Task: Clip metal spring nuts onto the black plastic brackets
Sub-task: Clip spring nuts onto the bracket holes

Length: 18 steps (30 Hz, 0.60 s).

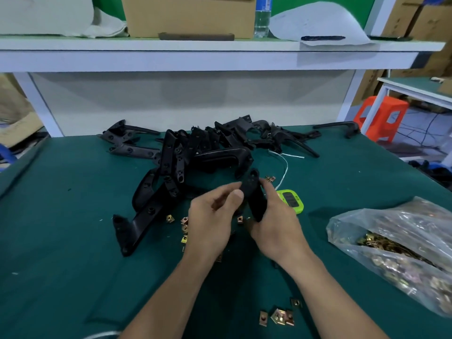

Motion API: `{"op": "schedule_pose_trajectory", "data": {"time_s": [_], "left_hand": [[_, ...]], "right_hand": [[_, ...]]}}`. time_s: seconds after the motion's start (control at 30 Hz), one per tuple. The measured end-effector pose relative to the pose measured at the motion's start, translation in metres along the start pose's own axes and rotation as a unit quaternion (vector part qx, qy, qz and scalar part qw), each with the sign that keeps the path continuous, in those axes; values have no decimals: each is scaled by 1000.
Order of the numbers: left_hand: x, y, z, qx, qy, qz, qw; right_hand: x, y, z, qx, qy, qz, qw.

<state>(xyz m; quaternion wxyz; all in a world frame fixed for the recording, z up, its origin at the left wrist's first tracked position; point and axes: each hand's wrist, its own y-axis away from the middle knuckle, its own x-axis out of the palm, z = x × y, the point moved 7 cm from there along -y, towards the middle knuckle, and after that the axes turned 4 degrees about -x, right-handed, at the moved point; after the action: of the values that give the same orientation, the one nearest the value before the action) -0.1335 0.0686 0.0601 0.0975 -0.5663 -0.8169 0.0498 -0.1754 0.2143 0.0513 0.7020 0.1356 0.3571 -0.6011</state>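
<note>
Above the green table mat [73, 228], my right hand [274, 221] grips a black plastic bracket [254, 192] that stands nearly upright. My left hand [212, 216] has its thumb and fingertips at the bracket's left edge; whether a spring nut is between them I cannot tell. Several brass-coloured spring nuts [184, 227] lie loose on the mat under my hands. A few more spring nuts [278, 316] lie close to me. A pile of black brackets [195, 148] spreads across the middle of the table.
A clear plastic bag of spring nuts [396, 250] lies open at the right. A green timer [291, 199] sits behind my right hand, beside a white cord [285, 167]. A white shelf [195, 55] with cardboard boxes runs overhead. An orange stool [381, 116] stands off the table's right.
</note>
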Motion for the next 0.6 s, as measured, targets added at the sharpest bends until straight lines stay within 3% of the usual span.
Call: {"op": "schedule_pose_trajectory", "data": {"time_s": [0.07,0.13,0.27,0.5,0.6], "left_hand": [[0,1,-7,31,-77,23,996],[-13,-5,-8,20,-172,24,985],[-37,-10,-1,5,-378,51,924],[-55,5,24,-4,-526,135,840],[-59,4,30,7,-522,119,844]], "right_hand": [[-7,2,-1,4,121,-46,992],[-13,0,-8,22,172,-64,983],[-11,-5,-34,95,63,-34,993],[6,-7,-36,72,126,7,989],[11,-6,-31,53,148,22,987]]}}
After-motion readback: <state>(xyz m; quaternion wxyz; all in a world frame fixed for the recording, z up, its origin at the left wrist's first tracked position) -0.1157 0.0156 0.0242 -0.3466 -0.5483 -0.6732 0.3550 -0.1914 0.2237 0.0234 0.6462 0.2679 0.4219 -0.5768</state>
